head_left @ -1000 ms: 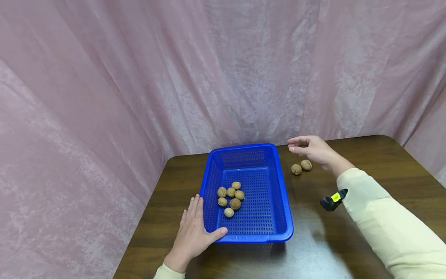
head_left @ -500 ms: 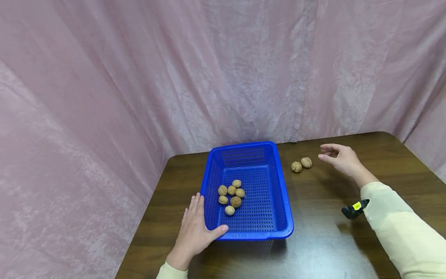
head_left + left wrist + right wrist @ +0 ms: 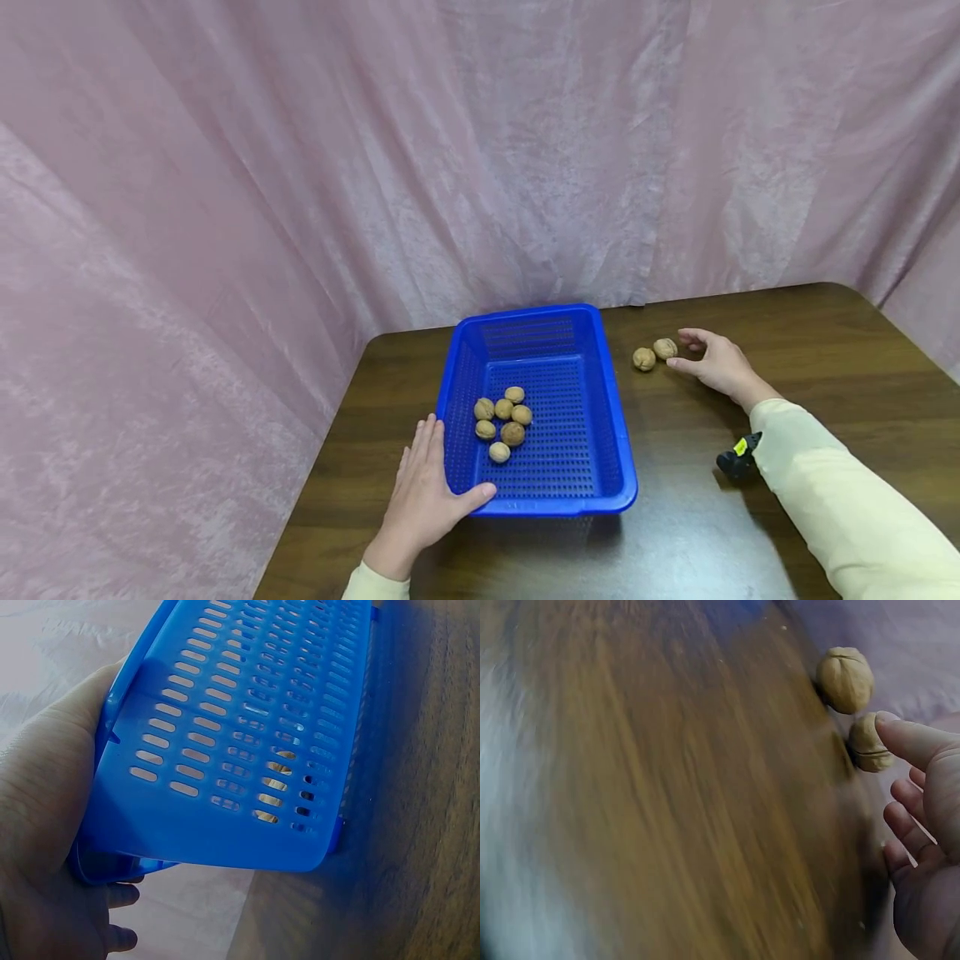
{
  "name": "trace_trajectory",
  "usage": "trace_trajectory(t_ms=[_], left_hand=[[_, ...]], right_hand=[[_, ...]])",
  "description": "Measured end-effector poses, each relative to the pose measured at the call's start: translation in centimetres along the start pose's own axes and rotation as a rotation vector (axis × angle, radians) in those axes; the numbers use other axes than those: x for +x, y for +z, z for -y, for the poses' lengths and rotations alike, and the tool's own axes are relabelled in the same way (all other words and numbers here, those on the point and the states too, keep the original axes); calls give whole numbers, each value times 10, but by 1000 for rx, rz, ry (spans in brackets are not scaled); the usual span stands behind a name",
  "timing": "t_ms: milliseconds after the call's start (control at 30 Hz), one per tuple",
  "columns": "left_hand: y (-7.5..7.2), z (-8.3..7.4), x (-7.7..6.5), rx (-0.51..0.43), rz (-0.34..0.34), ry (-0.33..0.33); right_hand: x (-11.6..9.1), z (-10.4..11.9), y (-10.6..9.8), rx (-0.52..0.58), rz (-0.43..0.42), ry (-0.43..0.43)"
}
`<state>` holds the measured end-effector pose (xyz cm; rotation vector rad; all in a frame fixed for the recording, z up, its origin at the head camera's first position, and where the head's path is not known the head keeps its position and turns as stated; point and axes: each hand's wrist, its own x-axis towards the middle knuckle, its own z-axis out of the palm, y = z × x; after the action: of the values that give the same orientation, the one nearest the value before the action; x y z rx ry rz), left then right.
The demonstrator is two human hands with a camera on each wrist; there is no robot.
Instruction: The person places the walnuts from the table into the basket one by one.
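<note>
A blue plastic basket (image 3: pixel 551 506) with perforated walls holds several walnuts (image 3: pixel 513 434) in its left half. My left hand (image 3: pixel 422 502) rests at the near left corner, its thumb over the front rim and its straight fingers along the left side. In the left wrist view, that hand (image 3: pixel 49 795) lies along the basket's rim (image 3: pixel 112 712). Right of the basket, two walnuts sit close together, a left one (image 3: pixel 643 359) and a right one (image 3: pixel 665 349). My right hand (image 3: pixel 716 363) is beside the right walnut, thumb and fingers spread apart. The right wrist view has the thumb overlapping that walnut (image 3: pixel 868 746).
The basket and loose walnuts are on a brown wooden table (image 3: pixel 337 467) with a rounded far right corner. A pink curtain (image 3: pixel 555 167) hangs just behind its far edge. A small black wrist camera (image 3: pixel 738 458) hangs under the right sleeve (image 3: pixel 847 492).
My right hand has moved right past the two loose walnuts, then lowered and come back left to the right one. The left hand stays on the basket corner.
</note>
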<state>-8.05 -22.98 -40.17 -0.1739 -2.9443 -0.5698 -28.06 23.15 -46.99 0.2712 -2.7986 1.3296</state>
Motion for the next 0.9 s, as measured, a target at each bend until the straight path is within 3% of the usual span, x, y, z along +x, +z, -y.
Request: trace_trajectory(t_ms=[567, 900], left_hand=[[3, 0, 0, 1, -3, -9], [2, 0, 0, 5, 0, -14]], right_hand=[[12, -2, 14, -12, 0, 34], [12, -3, 17, -60, -24, 11]])
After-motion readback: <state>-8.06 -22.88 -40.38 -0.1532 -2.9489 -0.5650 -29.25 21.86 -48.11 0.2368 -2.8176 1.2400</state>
